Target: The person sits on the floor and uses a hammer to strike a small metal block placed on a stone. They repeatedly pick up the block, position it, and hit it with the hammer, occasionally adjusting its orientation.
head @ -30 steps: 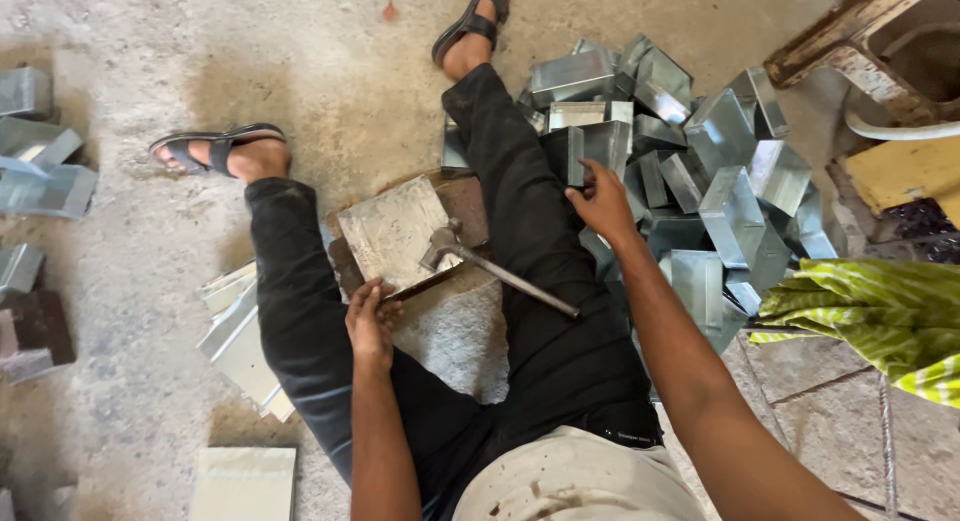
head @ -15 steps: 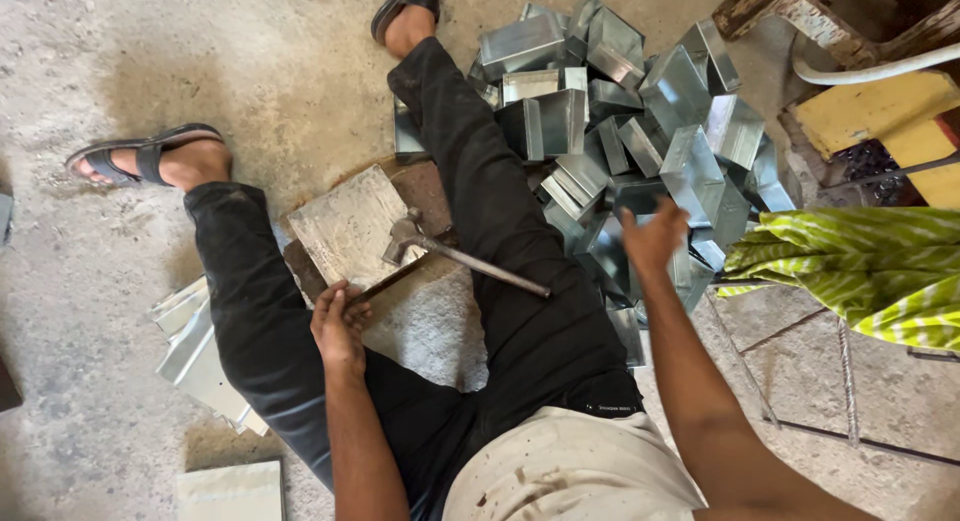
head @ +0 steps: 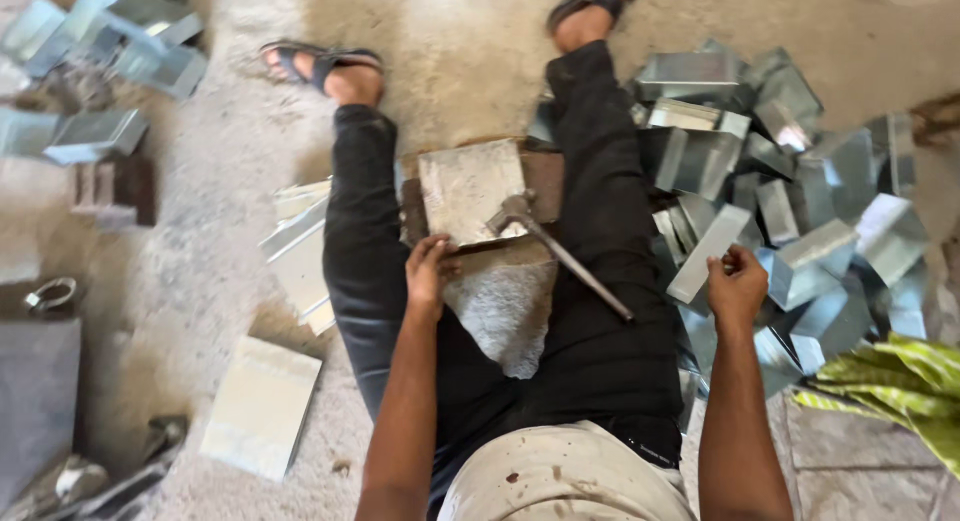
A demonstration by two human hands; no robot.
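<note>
I sit on the floor with my legs apart in dark trousers. My left hand (head: 428, 271) grips the near edge of a flat square metal sheet (head: 470, 189) that lies on a block between my legs. A hammer (head: 556, 251) rests with its head on the sheet and its handle across my right thigh. My right hand (head: 737, 284) is closed on a bent shiny metal piece (head: 708, 253) lifted from the pile of folded metal pieces (head: 800, 181) at my right.
Flat metal sheets (head: 298, 251) lie stacked outside my left leg, and one more sheet (head: 262, 406) is nearer. More folded pieces (head: 100, 61) sit at the far left. A yellow-green cloth (head: 900, 391) lies at the right. A stone slab (head: 505, 306) is under the block.
My right hand has drawn back from the pile, now holding one bent metal piece. The view has swung to the right. My left hand stays on the sheet.
</note>
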